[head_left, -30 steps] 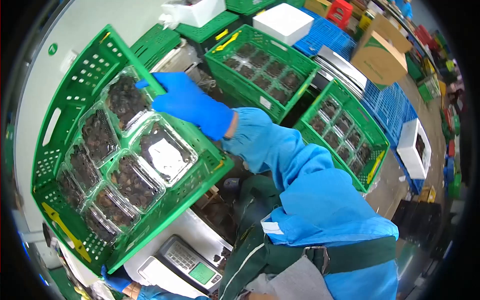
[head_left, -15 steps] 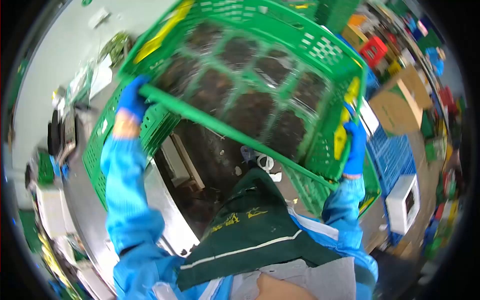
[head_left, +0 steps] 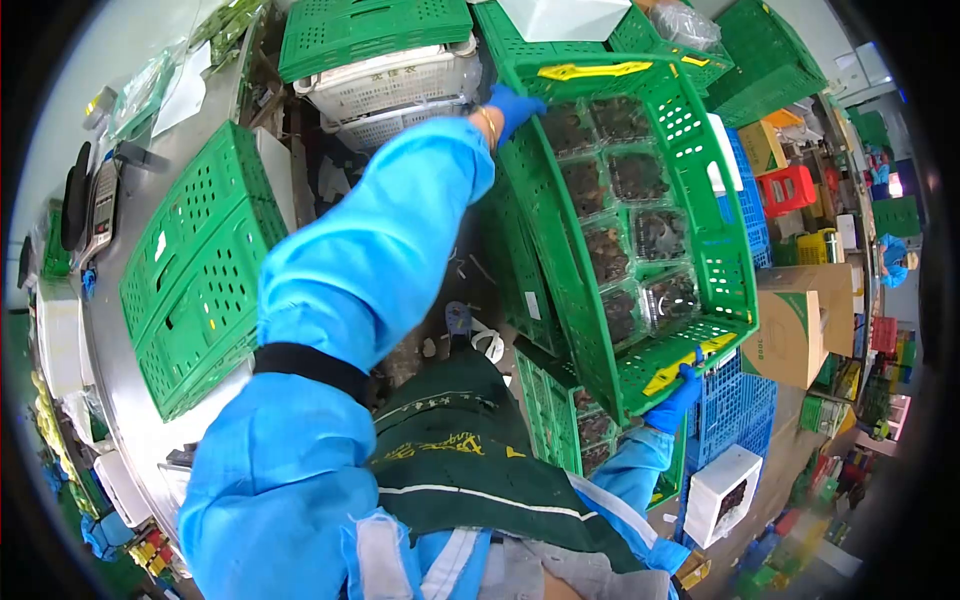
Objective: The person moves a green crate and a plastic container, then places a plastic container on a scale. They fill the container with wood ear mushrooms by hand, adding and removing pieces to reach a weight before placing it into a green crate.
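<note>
A green plastic crate (head_left: 562, 262) with yellow handles hangs tilted between my gloved hands. In it sit several clear plastic punnets (head_left: 640, 178) in two rows, filled with something dark that I cannot name. My left hand (head_left: 515, 110) is closed on the crate's far left corner, the arm stretched out. At the near end, my right hand (head_left: 677, 400) grips the rim by a yellow handle (head_left: 686, 365). Partly hidden under the held crate is a lower green crate (head_left: 540, 405) with similar dark-filled punnets.
Folded green crates (head_left: 205, 270) rest on the metal table (head_left: 110, 330) at left. White baskets (head_left: 390, 85) stand beyond. To the right are blue crates (head_left: 735, 405), a white foam box (head_left: 722, 497) and a cardboard box (head_left: 785, 335). Another person (head_left: 893, 260) is far right.
The crate has swung from in front of me to the right and turned lengthwise. My left arm now reaches across, and folded crates on the table have come into view.
</note>
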The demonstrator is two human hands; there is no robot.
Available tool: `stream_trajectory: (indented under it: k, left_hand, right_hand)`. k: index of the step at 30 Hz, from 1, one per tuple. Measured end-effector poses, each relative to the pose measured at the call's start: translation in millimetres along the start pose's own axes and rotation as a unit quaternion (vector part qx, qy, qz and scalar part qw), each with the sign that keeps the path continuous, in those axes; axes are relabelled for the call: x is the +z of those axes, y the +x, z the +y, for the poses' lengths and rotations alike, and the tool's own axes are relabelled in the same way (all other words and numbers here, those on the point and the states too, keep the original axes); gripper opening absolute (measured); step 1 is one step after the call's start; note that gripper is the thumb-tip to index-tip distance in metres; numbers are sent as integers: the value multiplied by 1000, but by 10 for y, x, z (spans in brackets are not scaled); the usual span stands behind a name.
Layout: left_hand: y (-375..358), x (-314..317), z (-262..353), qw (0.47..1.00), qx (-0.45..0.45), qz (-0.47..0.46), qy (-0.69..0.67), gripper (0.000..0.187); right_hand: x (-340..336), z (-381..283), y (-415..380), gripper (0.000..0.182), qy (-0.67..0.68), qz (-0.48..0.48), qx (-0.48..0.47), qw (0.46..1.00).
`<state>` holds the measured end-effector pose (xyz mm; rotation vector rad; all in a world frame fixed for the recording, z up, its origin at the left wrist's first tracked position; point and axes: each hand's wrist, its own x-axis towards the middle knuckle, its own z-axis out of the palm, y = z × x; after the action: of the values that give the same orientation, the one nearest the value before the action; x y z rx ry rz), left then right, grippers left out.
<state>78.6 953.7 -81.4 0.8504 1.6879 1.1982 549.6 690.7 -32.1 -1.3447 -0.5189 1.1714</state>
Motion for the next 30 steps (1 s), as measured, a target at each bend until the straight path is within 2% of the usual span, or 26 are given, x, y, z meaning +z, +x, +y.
stream_trajectory:
  k: [2,3,4,5,6,7,8,11,14,20,22,24,25,28,30]
  left_hand:
    - [-482,53,-34,991,91,-29,-89,68]
    - [-575,227,-239,985,-10,-69,-160,90]
    - [-790,413,-454,994,-26,-45,-94,111]
    - [-1109,571,-566,993,-63,-45,-94,123]
    - [-1356,735,-622,992,-66,-41,-98,123]
    - [-1533,879,-644,993,-100,-27,-56,118]
    - [-1584,951,-658,991,-136,-10,-15,114]
    - [-1534,861,-502,987,-158,-25,-6,111]
    - [-1620,788,-420,985,-159,-58,18,110]
    - [-1537,701,-475,984,-125,-127,8,109]
    - [-1511,598,-311,983,-138,-123,21,108]
    - [-1545,514,-101,979,-158,-125,40,107]
    - [-1622,508,-2,977,-162,-124,56,106]
    - [-1843,401,190,974,-168,-136,62,106]
    - [-1941,401,191,984,-118,-126,40,106]
  right_hand:
    - [-176,428,384,54,-114,33,-16,993]
    - [-126,569,505,50,-122,35,-27,992]
    - [-6,567,513,50,-122,27,-26,992]
    - [29,532,412,50,-93,25,1,995]
    - [89,497,340,50,-64,22,23,997]
    - [140,536,317,50,-88,56,4,994]
    - [147,552,340,50,-94,51,3,994]
    - [115,588,336,44,-63,42,35,997]
    - [158,589,253,42,-34,42,52,997]
    - [113,580,165,42,-76,44,56,995]
    - [153,549,159,42,-85,20,59,994]
    - [95,512,57,45,-65,54,87,993]
    - [315,359,-99,46,-37,62,107,992]
    - [341,228,-270,45,-46,59,129,989]
    - [276,238,-292,43,-70,76,132,986]
